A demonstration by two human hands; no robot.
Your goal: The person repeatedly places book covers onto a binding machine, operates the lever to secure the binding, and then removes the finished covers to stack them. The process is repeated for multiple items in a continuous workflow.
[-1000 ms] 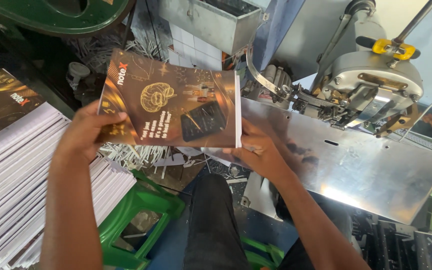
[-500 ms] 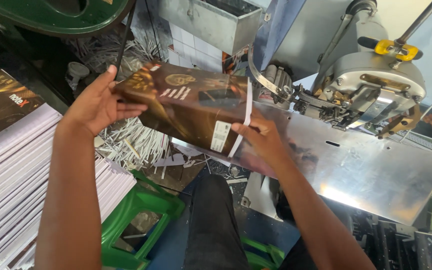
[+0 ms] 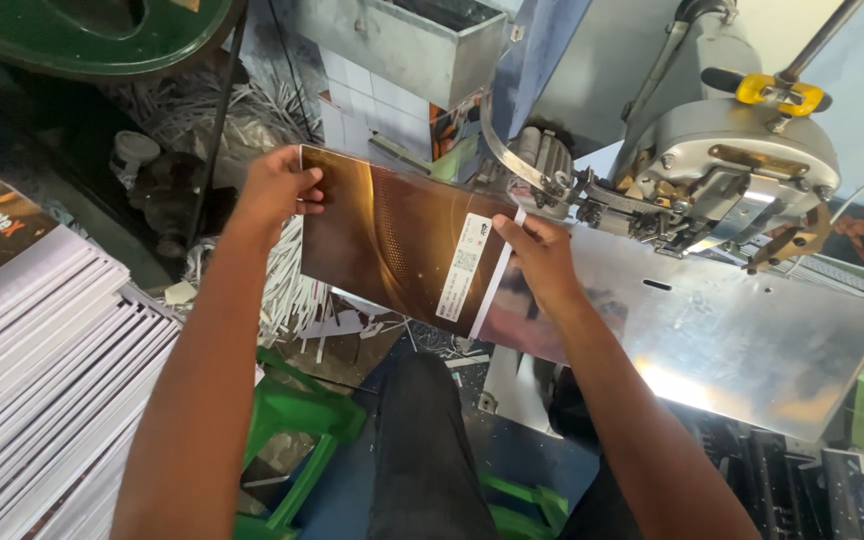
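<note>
Two hands hold a glossy brown booklet flat against a stitching machine's metal table.

Left hand (image 3: 274, 190) pinches the booklet (image 3: 402, 245) at its far left corner, fingers closed on the edge; right hand (image 3: 542, 262) presses down with fingers spread near the white spine strip; the booklet's long axis runs left to right, its right end on the steel table (image 3: 752, 350), the right hand nearer the stitching head (image 3: 732, 170); stacked booklets (image 3: 42, 350) lie left.

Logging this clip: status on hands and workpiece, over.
Left hand grips brown booklet at far edge. Right hand presses it by the stitching head. Nothing between booklet and head.
</note>
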